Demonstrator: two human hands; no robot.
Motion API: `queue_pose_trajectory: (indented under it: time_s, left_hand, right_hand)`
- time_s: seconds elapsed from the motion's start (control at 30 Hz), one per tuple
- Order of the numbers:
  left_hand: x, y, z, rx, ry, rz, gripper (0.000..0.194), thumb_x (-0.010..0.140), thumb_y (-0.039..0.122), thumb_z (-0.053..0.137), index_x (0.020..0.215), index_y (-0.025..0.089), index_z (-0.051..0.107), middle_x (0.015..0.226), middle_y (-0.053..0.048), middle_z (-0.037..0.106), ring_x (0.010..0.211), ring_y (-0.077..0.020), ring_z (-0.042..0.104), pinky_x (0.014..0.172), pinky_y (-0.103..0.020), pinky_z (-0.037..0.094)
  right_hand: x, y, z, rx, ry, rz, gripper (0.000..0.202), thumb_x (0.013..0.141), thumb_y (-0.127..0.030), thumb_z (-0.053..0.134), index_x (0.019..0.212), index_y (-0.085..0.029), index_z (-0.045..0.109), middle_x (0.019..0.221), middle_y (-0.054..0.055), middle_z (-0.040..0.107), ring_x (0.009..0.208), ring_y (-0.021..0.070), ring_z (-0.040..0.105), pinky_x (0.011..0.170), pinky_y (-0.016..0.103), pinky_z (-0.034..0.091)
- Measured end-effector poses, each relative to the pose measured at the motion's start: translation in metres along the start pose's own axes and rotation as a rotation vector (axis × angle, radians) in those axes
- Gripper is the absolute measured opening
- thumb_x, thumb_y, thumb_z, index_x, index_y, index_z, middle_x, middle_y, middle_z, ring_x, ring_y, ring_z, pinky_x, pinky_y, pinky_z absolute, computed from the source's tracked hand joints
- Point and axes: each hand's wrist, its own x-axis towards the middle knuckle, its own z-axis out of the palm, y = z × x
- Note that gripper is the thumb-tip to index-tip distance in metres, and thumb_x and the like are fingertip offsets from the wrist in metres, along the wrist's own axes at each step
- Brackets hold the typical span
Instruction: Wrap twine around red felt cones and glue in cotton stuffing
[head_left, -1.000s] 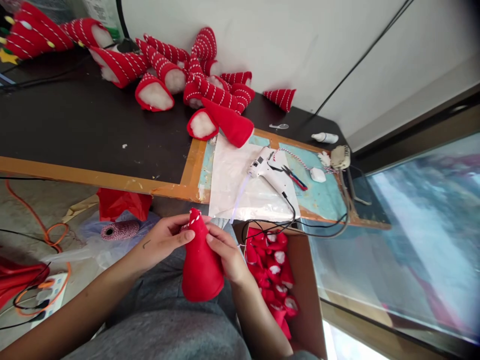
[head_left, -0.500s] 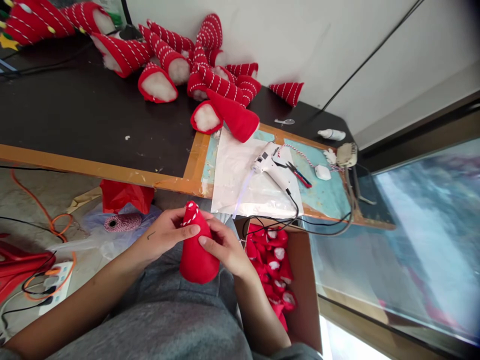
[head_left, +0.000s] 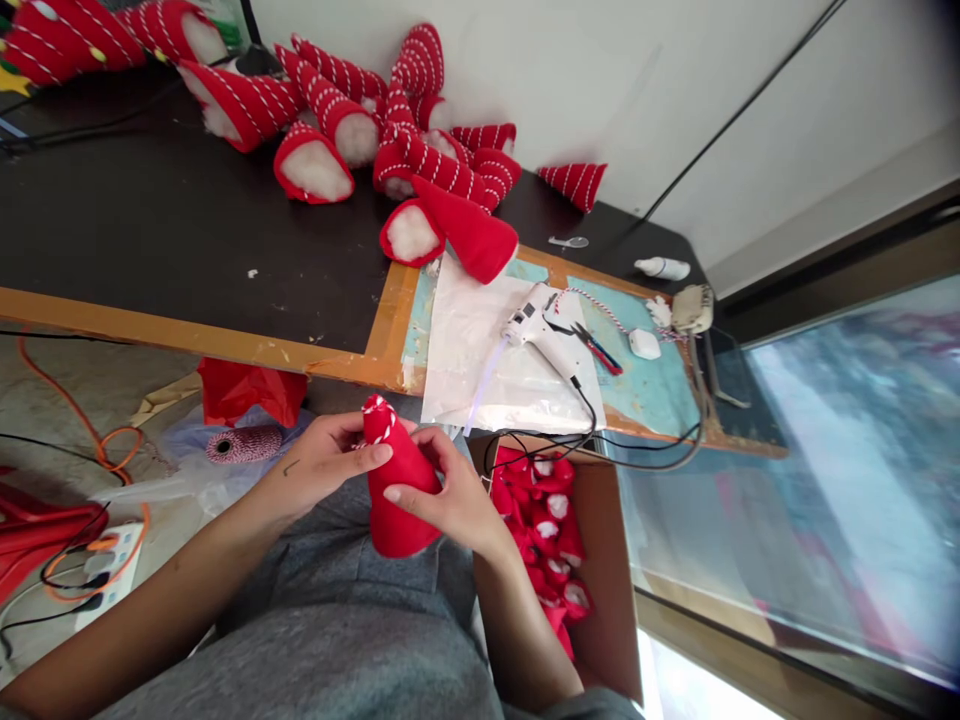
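Over my lap I hold a red felt cone (head_left: 397, 515), tip up and leaning slightly left. Red-and-white cord (head_left: 381, 425) winds round its upper end. My left hand (head_left: 330, 462) is closed near the tip, its thumb across the front over the cord; its other fingers are partly hidden behind. Lower on the right side, my right hand (head_left: 450, 495) wraps the cone with its thumb on the front. A spool of red-and-white cord (head_left: 244, 445) lies to the left, below the table's edge.
A white glue gun (head_left: 541, 335) and pliers (head_left: 598, 348) lie on a white sheet (head_left: 457, 375) on the table. Stuffed, cord-wound red cones (head_left: 330, 110) are piled behind. A cardboard box (head_left: 611, 590) of red cones stands at my right. Cables hang over the table edge.
The cone has risen slightly and turned a little in my hands. My right thumb has slid lower and left across its front, while my left hand has shifted slightly left.
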Motion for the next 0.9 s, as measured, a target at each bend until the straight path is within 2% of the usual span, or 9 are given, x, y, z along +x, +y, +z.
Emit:
queue_pose_trajectory:
  time_s: [0.07, 0.13, 0.23, 0.3, 0.37, 0.47, 0.6, 0.73, 0.9]
  left_hand:
    - [0.0, 0.002, -0.001, 0.009, -0.04, -0.015, 0.056, 0.074, 0.064, 0.09, 0.107, 0.019, 0.085, 0.111, -0.014, 0.083, 0.103, -0.034, 0.078, 0.089, -0.037, 0.061]
    - [-0.001, 0.003, -0.002, 0.009, -0.075, -0.031, 0.059, 0.073, 0.068, 0.089, 0.106, 0.019, 0.085, 0.111, -0.015, 0.083, 0.103, -0.035, 0.078, 0.087, -0.038, 0.062]
    - [-0.001, 0.003, -0.001, -0.009, -0.103, -0.026, 0.057, 0.073, 0.069, 0.089, 0.102, 0.02, 0.086, 0.112, -0.016, 0.083, 0.102, -0.0339, 0.078, 0.088, -0.038, 0.062]
    - [-0.002, 0.002, 0.0, -0.018, -0.108, -0.007, 0.056, 0.073, 0.069, 0.089, 0.1, 0.02, 0.087, 0.109, -0.015, 0.084, 0.099, -0.0321, 0.079, 0.086, -0.037, 0.062]
    - [-0.001, 0.0, 0.0, -0.013, -0.091, 0.013, 0.054, 0.075, 0.068, 0.088, 0.099, 0.02, 0.087, 0.102, -0.013, 0.084, 0.093, -0.03, 0.079, 0.081, -0.034, 0.061]
    - [0.0, -0.001, 0.0, -0.002, -0.041, 0.02, 0.053, 0.077, 0.069, 0.087, 0.097, 0.02, 0.087, 0.099, -0.012, 0.085, 0.092, -0.0295, 0.078, 0.081, -0.033, 0.061]
    - [0.002, 0.002, -0.001, 0.035, -0.018, 0.015, 0.053, 0.076, 0.07, 0.086, 0.096, 0.021, 0.087, 0.105, -0.012, 0.084, 0.101, -0.0323, 0.078, 0.092, -0.038, 0.061]
    - [0.002, 0.004, -0.004, 0.024, -0.074, -0.005, 0.059, 0.073, 0.067, 0.09, 0.108, 0.02, 0.085, 0.106, -0.014, 0.084, 0.097, -0.0312, 0.078, 0.084, -0.035, 0.061]
    - [0.004, -0.002, -0.006, 0.01, -0.164, -0.037, 0.064, 0.072, 0.066, 0.091, 0.114, 0.018, 0.084, 0.096, -0.013, 0.083, 0.082, -0.028, 0.077, 0.069, -0.03, 0.058]
  right_hand:
    - [0.002, 0.001, -0.002, 0.041, -0.076, -0.002, 0.043, 0.082, -0.058, 0.083, 0.099, -0.023, 0.065, 0.1, 0.002, 0.069, 0.088, 0.0197, 0.061, 0.086, 0.035, 0.05]
    - [0.002, 0.004, -0.005, 0.144, -0.168, 0.028, 0.043, 0.086, -0.063, 0.077, 0.099, -0.023, 0.069, 0.095, 0.001, 0.068, 0.084, 0.019, 0.06, 0.08, 0.033, 0.049]
    - [0.0, 0.012, -0.006, 0.334, -0.242, 0.174, 0.053, 0.081, -0.072, 0.077, 0.104, -0.024, 0.073, 0.09, 0.001, 0.069, 0.077, 0.0191, 0.061, 0.076, 0.033, 0.051]
    - [-0.002, 0.015, -0.005, 0.425, -0.271, 0.242, 0.058, 0.079, -0.075, 0.076, 0.106, -0.023, 0.074, 0.091, 0.003, 0.071, 0.078, 0.0213, 0.064, 0.079, 0.036, 0.054]
    - [-0.002, 0.017, -0.005, 0.466, -0.27, 0.208, 0.061, 0.082, -0.076, 0.074, 0.112, -0.023, 0.072, 0.102, 0.005, 0.073, 0.091, 0.0245, 0.068, 0.089, 0.039, 0.055]
    - [0.0, 0.016, -0.008, 0.383, -0.213, 0.053, 0.063, 0.082, -0.072, 0.078, 0.123, -0.026, 0.065, 0.123, 0.006, 0.07, 0.109, 0.0249, 0.066, 0.1, 0.039, 0.052]
    - [0.001, 0.011, -0.011, 0.182, -0.142, -0.021, 0.057, 0.078, -0.062, 0.088, 0.115, -0.025, 0.063, 0.116, 0.004, 0.067, 0.099, 0.0212, 0.064, 0.094, 0.036, 0.051]
    - [0.001, 0.012, -0.01, 0.261, -0.186, 0.018, 0.047, 0.086, -0.066, 0.079, 0.108, -0.026, 0.069, 0.105, 0.002, 0.069, 0.092, 0.0204, 0.064, 0.088, 0.035, 0.053]
    - [-0.001, 0.017, -0.005, 0.438, -0.224, 0.208, 0.052, 0.087, -0.074, 0.072, 0.104, -0.025, 0.077, 0.093, 0.003, 0.075, 0.083, 0.0242, 0.07, 0.086, 0.041, 0.057]
